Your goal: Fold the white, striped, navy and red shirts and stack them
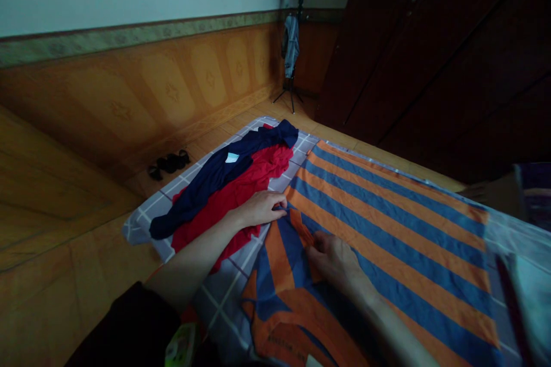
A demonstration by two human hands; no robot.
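An orange and blue striped shirt (387, 212) lies spread out on the checked bed sheet (221, 292), its neckline towards me. My left hand (263, 207) pinches the shirt's fabric at its left edge, near the sleeve. Close by, my right hand (333, 255) has its fingers closed on a fold of the sleeve. The fabric between the two hands is bunched up. Left of the shirt, a red garment (228, 206) lies crumpled beneath a dark blue garment (206, 186) with a pale patch on it.
Black footwear (170, 163) rests on the tiled floor by the wall. A coat stand (293, 89) with hanging clothes is in the far corner. Dark wooden wardrobes (430, 69) line the right side. A blurred dark, slanted object (512, 304) is at the right edge.
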